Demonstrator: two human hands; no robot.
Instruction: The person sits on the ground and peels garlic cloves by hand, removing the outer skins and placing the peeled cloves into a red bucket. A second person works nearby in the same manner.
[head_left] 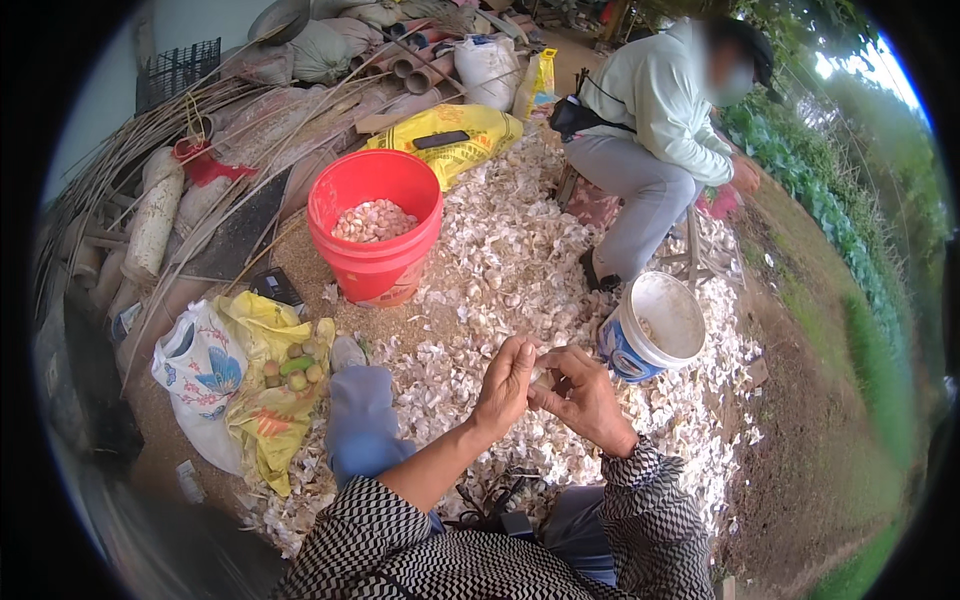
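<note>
My left hand (505, 385) and my right hand (585, 397) meet in front of me, above the litter of papery garlic skins (470, 355). Closed fingers of both hands pinch a small pale piece that looks like a garlic clove (544, 379); the fingers hide most of it. Ahead to the left stands a red bucket (375, 258) partly filled with peeled garlic cloves (374, 221). A white and blue bucket (620, 340) is just beyond my right hand, with a few pale bits at its bottom.
Another person (650, 130) sits on a low stool at the far right. A yellow sack (480, 140) with a dark object on it lies behind the red bucket. Left of my leg are a yellow bag (265, 400) with round fruits and a patterned white bag (200, 365). Pipes and sticks pile up far left.
</note>
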